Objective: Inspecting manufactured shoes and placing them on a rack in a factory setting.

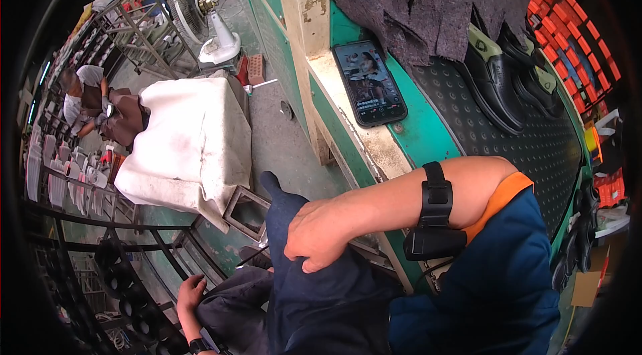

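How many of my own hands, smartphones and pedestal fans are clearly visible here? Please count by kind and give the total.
Your hands (left hand, right hand): 2
Smartphone: 1
Pedestal fan: 1
Total: 4

A black phone (369, 80) with a lit screen lies on a green and cream ledge (421, 124), near a ragged dark cloth (428, 0). On the left, a stained white sheet (180, 127) drapes a boxy shape (what is underneath is hidden). Beyond it stand a fan (219, 47) with a white base and, near that, a reddish brick (255, 69). A co-worker (90, 80) bends at far left; orange bins (576, 37) line the right.
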A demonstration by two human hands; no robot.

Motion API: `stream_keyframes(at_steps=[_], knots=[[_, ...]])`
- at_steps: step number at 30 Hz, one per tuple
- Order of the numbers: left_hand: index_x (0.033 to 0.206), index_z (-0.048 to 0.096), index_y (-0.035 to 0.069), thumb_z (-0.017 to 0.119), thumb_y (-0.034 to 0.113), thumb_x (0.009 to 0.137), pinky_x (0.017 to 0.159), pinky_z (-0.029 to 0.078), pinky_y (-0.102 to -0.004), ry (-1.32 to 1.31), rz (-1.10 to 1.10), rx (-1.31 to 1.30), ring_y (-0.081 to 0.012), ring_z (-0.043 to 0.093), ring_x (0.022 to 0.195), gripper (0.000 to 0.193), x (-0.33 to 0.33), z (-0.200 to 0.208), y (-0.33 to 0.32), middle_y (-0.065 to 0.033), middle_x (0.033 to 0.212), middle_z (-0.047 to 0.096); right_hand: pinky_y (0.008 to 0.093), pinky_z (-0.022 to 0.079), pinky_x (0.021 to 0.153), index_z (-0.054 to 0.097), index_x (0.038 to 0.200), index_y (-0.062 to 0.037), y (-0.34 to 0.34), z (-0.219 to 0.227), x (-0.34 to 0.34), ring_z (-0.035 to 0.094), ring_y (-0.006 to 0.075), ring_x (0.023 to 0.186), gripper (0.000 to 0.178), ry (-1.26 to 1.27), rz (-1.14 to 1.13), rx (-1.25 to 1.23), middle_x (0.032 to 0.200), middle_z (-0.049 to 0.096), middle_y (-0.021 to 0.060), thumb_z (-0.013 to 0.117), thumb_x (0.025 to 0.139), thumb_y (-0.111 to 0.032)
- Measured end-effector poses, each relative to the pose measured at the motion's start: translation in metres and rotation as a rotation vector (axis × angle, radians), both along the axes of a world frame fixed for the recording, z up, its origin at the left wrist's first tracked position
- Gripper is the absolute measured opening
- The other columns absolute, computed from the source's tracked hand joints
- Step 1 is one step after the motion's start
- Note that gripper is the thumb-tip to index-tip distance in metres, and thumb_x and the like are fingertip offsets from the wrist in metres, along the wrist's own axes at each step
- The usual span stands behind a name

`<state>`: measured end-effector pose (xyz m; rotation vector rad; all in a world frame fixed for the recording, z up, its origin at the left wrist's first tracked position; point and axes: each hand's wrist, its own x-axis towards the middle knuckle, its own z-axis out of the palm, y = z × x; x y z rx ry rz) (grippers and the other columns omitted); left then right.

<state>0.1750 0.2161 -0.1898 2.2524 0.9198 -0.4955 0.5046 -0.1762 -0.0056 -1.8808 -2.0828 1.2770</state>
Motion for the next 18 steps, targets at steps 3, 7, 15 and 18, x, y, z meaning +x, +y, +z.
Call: stream_keyframes(at_steps=[3, 7, 15, 18], knots=[[0.123, 0.067, -0.002, 0.066, 0.025, 0.091, 0.091, 0.054, -0.0371, 0.001, -0.016, 0.011, -0.0284, 0.071, 0.105, 0.042, 0.001, 0.003, -0.002, -0.02, 0.111, 0.073, 0.0481, 0.048, 0.097, 0.069, 0.116, -0.0051, 0.0, -0.001, 0.0, 0.064, 0.0374, 0.113, 0.04, -0.001, 0.002, 0.004, 0.113, 0.071, 0.0195, 0.062, 0.089, -0.033], [0.124, 0.067, -0.003, 0.066, 0.025, 0.091, 0.09, 0.055, -0.037, 0.018, 0.017, -0.003, -0.0278, 0.071, 0.104, 0.043, 0.004, 0.006, -0.005, -0.0201, 0.111, 0.073, 0.0481, 0.048, 0.098, 0.069, 0.118, -0.0057, 0.0, -0.002, 0.0, 0.064, 0.0374, 0.113, 0.041, -0.007, 0.006, 0.007, 0.114, 0.07, 0.0193, 0.062, 0.089, -0.034], [0.125, 0.066, -0.003, 0.065, 0.025, 0.092, 0.085, 0.056, -0.0365, 0.016, 0.042, -0.015, -0.0261, 0.072, 0.101, 0.044, 0.006, 0.013, -0.012, -0.02, 0.11, 0.073, 0.048, 0.048, 0.098, 0.068, 0.121, -0.0065, 0.0, -0.001, 0.0, 0.063, 0.0376, 0.114, 0.042, -0.005, -0.002, 0.0, 0.115, 0.07, 0.019, 0.062, 0.089, -0.034], [0.125, 0.066, -0.003, 0.066, 0.025, 0.092, 0.083, 0.057, -0.0364, 0.022, 0.031, 0.0, -0.026, 0.072, 0.1, 0.043, 0.006, 0.013, -0.012, -0.0194, 0.109, 0.074, 0.0479, 0.048, 0.098, 0.068, 0.121, -0.0066, 0.0, 0.0, 0.0, 0.063, 0.0375, 0.114, 0.042, -0.001, -0.001, -0.002, 0.115, 0.07, 0.0189, 0.062, 0.089, -0.034]])
